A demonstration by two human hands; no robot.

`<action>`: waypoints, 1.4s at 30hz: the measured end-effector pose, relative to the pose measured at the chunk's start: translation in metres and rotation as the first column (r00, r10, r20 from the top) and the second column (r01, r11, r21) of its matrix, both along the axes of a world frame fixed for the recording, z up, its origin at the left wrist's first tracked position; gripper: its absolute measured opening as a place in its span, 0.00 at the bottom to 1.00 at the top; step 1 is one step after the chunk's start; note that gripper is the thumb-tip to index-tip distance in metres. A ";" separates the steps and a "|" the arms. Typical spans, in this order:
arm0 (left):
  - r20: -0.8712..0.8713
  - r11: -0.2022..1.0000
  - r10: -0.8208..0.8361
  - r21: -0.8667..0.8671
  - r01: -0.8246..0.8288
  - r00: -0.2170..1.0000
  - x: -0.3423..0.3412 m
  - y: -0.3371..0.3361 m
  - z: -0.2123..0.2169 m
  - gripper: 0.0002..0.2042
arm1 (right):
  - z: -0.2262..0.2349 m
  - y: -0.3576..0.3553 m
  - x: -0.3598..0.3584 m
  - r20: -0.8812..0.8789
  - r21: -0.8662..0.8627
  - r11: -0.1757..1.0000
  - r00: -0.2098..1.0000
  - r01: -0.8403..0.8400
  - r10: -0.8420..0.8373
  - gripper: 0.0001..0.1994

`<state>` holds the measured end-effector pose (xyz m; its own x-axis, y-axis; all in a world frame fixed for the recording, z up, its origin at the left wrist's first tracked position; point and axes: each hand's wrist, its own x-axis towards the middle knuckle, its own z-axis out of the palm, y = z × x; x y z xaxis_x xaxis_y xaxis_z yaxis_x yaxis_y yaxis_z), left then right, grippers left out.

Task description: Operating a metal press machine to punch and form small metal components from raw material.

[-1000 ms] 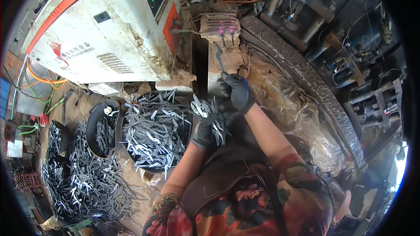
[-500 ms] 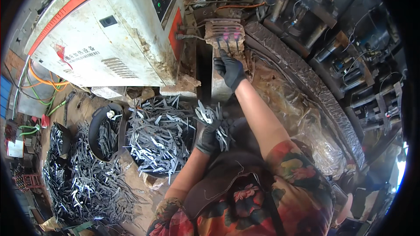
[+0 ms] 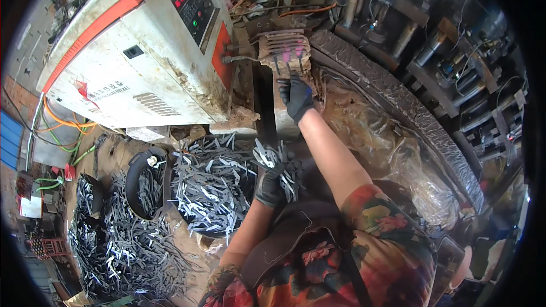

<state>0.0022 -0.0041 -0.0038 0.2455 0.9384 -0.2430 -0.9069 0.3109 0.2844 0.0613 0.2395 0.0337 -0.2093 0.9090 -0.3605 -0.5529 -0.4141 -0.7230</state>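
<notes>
My left hand (image 3: pixel 269 186), in a black glove, grips a fanned bundle of flat grey metal strips (image 3: pixel 277 161) just above my lap. My right hand (image 3: pixel 297 98), also gloved in black, reaches up to the slotted heating coil block (image 3: pixel 286 51) and pinches one thin metal strip (image 3: pixel 283 81) at its lower edge. The block sticks out from the side of a large white and orange machine (image 3: pixel 136 62) with a small control panel.
A black tub (image 3: pixel 196 224) heaped with grey metal strips sits left of my lap, with a second black tub (image 3: pixel 136 177) beside it. More strips (image 3: pixel 114 250) cover the floor at lower left. A curved, foil-wrapped channel (image 3: pixel 409 119) runs along the right.
My right hand has climbed from beside the bundle up to the coil block, carrying a strip. My left hand has stayed put with the bundle.
</notes>
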 end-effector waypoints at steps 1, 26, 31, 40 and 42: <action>0.004 1.000 -0.001 -0.018 0.001 1.000 -0.001 -0.002 0.000 0.20 | 0.000 -0.009 0.003 -0.006 -0.002 1.000 1.000 -0.001 0.001 0.28; -0.154 0.995 -0.097 0.000 0.098 0.983 0.020 0.007 0.000 0.19 | -0.014 -0.008 0.040 -0.346 -0.015 0.964 0.906 -0.267 0.245 0.22; -0.086 0.987 -0.122 0.092 0.130 0.989 0.029 0.007 0.015 0.08 | 0.005 -0.117 0.150 -0.806 0.169 0.921 0.488 -0.352 0.334 0.08; -0.222 0.977 -0.212 -0.008 0.215 0.952 0.042 0.012 0.009 0.07 | 0.078 -0.184 0.532 0.191 0.323 0.594 0.564 0.736 -0.803 0.17; -0.209 0.970 -0.240 -0.031 0.239 0.948 0.045 0.018 0.005 0.05 | 0.099 -0.166 0.587 0.318 0.392 0.541 0.442 0.744 -0.838 0.19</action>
